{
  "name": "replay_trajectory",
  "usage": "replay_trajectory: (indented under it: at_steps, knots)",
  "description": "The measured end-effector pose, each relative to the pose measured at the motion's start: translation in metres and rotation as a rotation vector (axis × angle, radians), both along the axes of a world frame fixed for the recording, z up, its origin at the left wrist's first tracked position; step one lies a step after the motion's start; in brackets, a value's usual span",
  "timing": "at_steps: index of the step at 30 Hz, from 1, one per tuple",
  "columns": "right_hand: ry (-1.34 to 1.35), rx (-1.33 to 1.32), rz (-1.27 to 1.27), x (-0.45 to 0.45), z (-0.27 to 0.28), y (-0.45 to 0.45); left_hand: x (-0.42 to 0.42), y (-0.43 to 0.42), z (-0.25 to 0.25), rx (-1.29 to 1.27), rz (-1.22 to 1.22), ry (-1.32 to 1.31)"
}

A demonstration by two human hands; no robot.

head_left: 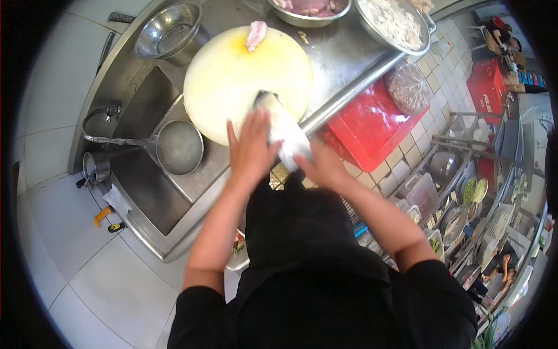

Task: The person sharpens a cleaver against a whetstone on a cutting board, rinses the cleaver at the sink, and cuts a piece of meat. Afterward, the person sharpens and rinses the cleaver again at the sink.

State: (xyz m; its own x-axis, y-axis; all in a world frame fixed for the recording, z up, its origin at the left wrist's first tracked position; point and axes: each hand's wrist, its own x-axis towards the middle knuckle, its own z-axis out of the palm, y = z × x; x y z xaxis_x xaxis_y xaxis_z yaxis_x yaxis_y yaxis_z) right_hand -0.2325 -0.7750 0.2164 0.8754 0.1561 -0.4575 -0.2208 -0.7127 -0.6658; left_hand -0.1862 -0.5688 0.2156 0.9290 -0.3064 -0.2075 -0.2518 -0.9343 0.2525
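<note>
A long, silvery-white object (290,138) with a dark far end lies slantwise over the near edge of a round, pale cutting board (232,87). Motion blurs it, and I cannot make out its kind. My left hand (254,142) rests against its left side, fingers spread and stretched out. At the near end, my right hand (321,166) has its fingers and thumb closed on the object. A piece of pale pink meat (256,36) sits on the board's far edge, apart from both hands.
Left of the board are a sink (148,192) and a long-handled strainer (180,147). Metal bowls hold meat (311,7) and white pieces (392,23). A red crate (372,131) carries a filled plastic bag (409,87). Loaded shelves (459,174) stand at right.
</note>
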Motion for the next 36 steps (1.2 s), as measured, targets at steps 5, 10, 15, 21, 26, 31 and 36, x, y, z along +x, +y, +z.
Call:
replay_trajectory:
  at_steps: [5, 10, 15, 21, 26, 31, 36]
  knots:
    - [0.074, -0.182, 0.016, 0.080, 0.000, 0.010, 0.070, 0.004, -0.017, 0.034, 0.066, -0.044]
    - [-0.108, -0.162, -0.063, 0.143, -0.009, 0.038, 0.155, 0.010, -0.004, 0.120, 0.076, 0.051]
    - [-0.010, -0.134, 0.010, 0.029, -0.004, 0.006, 0.025, -0.006, -0.009, 0.037, 0.054, -0.038]
    - [0.041, -0.233, 0.056, 0.074, 0.004, 0.014, 0.053, -0.001, -0.019, -0.035, 0.124, -0.109]
    - [-0.113, -0.185, -0.051, 0.141, -0.003, 0.040, 0.154, 0.011, 0.002, -0.029, 0.114, 0.102]
    - [-0.032, -0.124, 0.035, 0.028, -0.002, 0.000, 0.026, -0.008, -0.005, -0.067, 0.080, -0.004]
    - [-0.064, -0.128, 0.045, 0.027, -0.003, -0.009, 0.018, -0.013, 0.000, -0.010, 0.104, -0.010]
